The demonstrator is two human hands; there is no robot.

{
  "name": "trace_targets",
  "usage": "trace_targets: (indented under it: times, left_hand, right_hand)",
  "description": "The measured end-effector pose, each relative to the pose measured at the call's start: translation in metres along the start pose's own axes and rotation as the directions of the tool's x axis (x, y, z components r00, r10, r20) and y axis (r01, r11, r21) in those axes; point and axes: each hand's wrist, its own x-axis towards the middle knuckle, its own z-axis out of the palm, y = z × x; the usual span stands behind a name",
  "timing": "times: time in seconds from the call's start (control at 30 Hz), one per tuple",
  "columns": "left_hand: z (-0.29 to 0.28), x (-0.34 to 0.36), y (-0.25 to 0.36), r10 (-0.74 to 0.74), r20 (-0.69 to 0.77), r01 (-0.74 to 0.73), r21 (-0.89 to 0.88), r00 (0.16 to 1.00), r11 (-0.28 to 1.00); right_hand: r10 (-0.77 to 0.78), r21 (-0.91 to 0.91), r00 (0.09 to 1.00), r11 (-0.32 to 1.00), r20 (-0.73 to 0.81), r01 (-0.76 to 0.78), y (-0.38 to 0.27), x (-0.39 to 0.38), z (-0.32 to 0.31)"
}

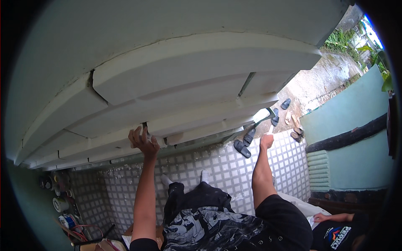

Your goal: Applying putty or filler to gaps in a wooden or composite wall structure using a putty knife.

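My left hand [143,141] is raised against the lower edge of a white stepped wall panel [167,75], beside a narrow dark gap. Its fingers are bent around something pale and small that I cannot make out. My right hand [266,141], farther right and away from the panel, is closed in a fist around a thin pale handle [271,129] that sticks up from it. What the handle belongs to is not clear. Dark slits [97,87] and cracks run between the panel's boards.
Black sandals [242,148] and other footwear lie on the tiled floor [226,167] and the concrete outside. Buckets [60,204] and cans stand at the left. A green low wall [351,159] closes the right. Another person's hand [321,217] shows at lower right.
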Motion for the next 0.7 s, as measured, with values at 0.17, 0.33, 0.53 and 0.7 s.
trace_targets:
  times: [0.17,0.33,0.53,0.7]
  left_hand:
    - [-0.004,-0.001,-0.002,-0.005,0.033,0.005,0.004,0.999,1.000]
    - [0.003,-0.002,0.009,-0.016,0.064,0.015,0.014,0.998,1.000]
    - [0.001,0.002,0.010,-0.013,0.053,0.014,-0.008,0.998,1.000]
    - [-0.010,-0.005,-0.003,-0.034,0.068,0.031,0.045,0.997,0.999]
  right_hand:
    - [-0.736,-0.201,0.653,0.622,0.179,0.757,-0.011,-0.031,0.018]
    - [-0.486,-0.098,0.869,0.873,-0.096,0.477,0.005,-0.006,0.037]
    - [-0.145,-0.083,0.989,0.986,-0.027,0.142,-0.014,-0.001,0.026]
    - [-0.579,-0.188,0.798,0.776,0.166,0.602,-0.044,-0.044,0.027]
